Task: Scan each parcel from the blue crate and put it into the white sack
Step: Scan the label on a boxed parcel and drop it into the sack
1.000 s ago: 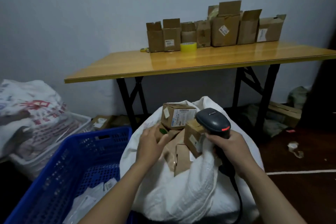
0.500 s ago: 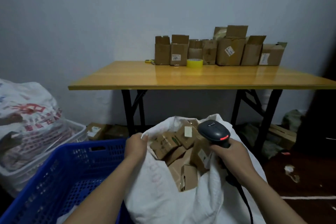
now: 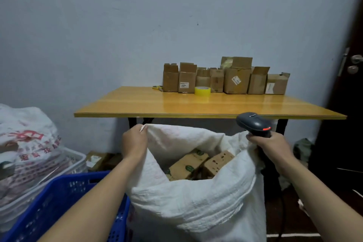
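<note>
Head view is showing the left hand [image 3: 134,139] gripping the rim of the white sack [image 3: 196,206], fingers curled round the cloth and holding the mouth up and open, while the right hand [image 3: 272,146] is holding the scanner [image 3: 253,124] by its handle and appears to be pinching the opposite rim against it. The sack is standing on the floor in front of the bench [image 3: 196,104], just beside the blue crate [image 3: 59,208], and several brown parcels [image 3: 188,165] are lying inside it, so a good share of the work is looking done. Neither hand is carrying a parcel. Only a corner of the crate is showing at lower left and its inside is hidden, so I am not able to tell how many parcels are waiting; the next step is probably reaching in for another one to scan.
</note>
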